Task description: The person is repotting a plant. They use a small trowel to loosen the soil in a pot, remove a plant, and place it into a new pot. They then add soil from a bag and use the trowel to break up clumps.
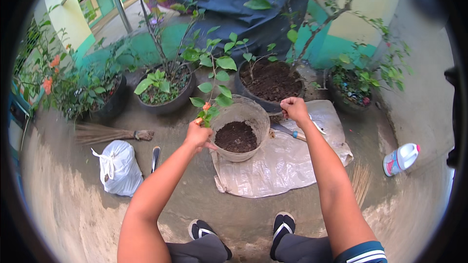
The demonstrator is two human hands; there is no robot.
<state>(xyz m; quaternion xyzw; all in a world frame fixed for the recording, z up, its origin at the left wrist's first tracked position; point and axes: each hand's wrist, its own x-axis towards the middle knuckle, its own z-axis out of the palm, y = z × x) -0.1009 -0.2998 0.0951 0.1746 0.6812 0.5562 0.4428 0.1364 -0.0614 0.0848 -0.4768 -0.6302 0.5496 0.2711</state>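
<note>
A plastic pot [261, 138], dusty and partly filled with dark soil [236, 137], stands on a flattened woven sack [267, 179]. At its left side, my left hand [199, 137] holds a leafy stem [215, 76] with orange blooms, its lower fingers against the pot wall. My right hand [295, 110] is raised past the pot's right rim with fingertips pinched together. A thin strip reaches from the rim toward those fingertips; whether they grip it I cannot tell. Below that hand lies a knife [299, 136] with a wooden handle and blue band, beside a curved white object [319, 125].
Behind stand potted plants, including a black pot [272, 80] of soil and another planter [168, 98]. Leftward lie a stick broom [109, 132], a knotted white plastic bag [119, 170] and a metal-ended tool [155, 159]. On the right are a white jug [401, 159] and broom bristles [360, 180].
</note>
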